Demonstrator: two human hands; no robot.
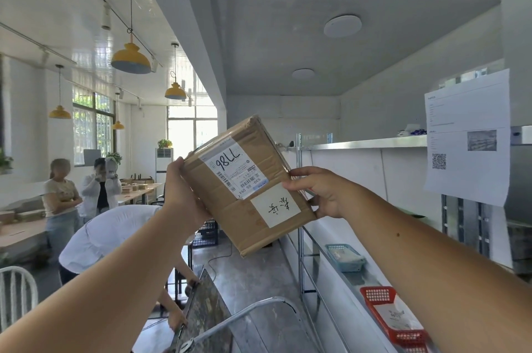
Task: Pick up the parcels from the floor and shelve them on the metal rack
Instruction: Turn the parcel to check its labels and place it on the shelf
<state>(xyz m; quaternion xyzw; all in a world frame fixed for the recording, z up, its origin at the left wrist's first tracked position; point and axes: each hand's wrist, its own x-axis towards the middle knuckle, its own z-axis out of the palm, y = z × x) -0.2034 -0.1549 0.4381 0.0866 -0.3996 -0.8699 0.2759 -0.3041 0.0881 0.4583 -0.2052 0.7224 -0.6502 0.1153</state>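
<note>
A brown cardboard parcel [247, 180] with a white shipping label and a handwritten note is held up in the air at chest height, tilted. My left hand [182, 194] grips its left edge and my right hand [319, 191] grips its right lower corner. The metal rack [359, 144] runs along the right side, its top shelf level with the parcel's upper part and just beyond it. Lower rack shelves lie below my right arm.
A blue basket [345, 257] and a red basket [394, 315] sit on a lower rack shelf. A grey counter [253, 275] stretches below the parcel. A person in white [109, 234] bends over at its left; two others [83, 188] stand further back. A paper notice [466, 136] hangs right.
</note>
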